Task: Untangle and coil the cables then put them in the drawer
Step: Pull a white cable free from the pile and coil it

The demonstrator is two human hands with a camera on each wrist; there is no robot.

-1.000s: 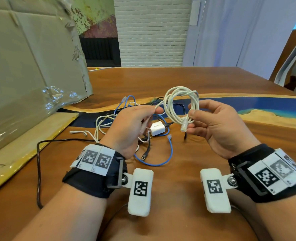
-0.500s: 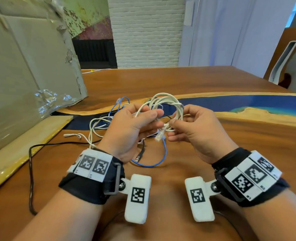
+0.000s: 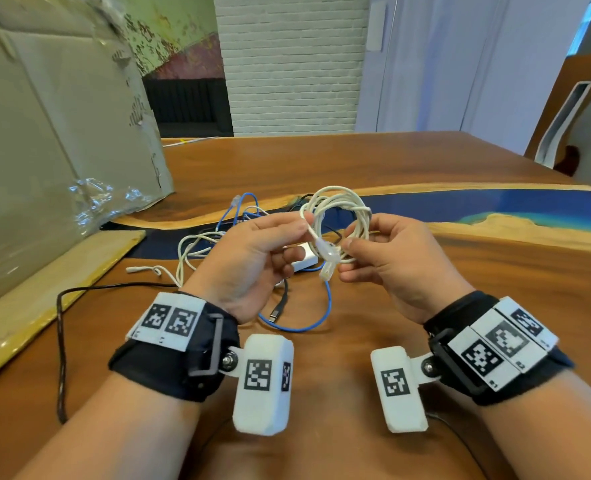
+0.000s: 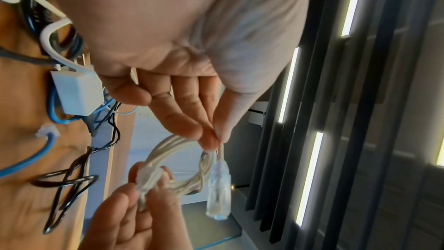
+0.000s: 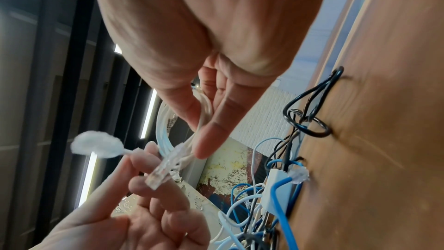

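Securing the white cable coil (image 3: pixel 339 216) comes next: the right hand (image 3: pixel 387 258) pinches its bundled loops above the table (image 3: pixel 425 174), while the left hand (image 3: pixel 252 258) pinches the free tail just behind its clear plug (image 3: pixel 327 263). Wrap that tail snugly around all loops, keeping the right pinch firm so none spring loose.

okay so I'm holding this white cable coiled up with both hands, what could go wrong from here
The white coil is held only by the right hand's pinch at one side; nothing ties it, so the loops may spring apart. The free end with its clear plug, pinched by the left hand, could slip loose. Lowered, the coil might snag the blue cable and the pile below.
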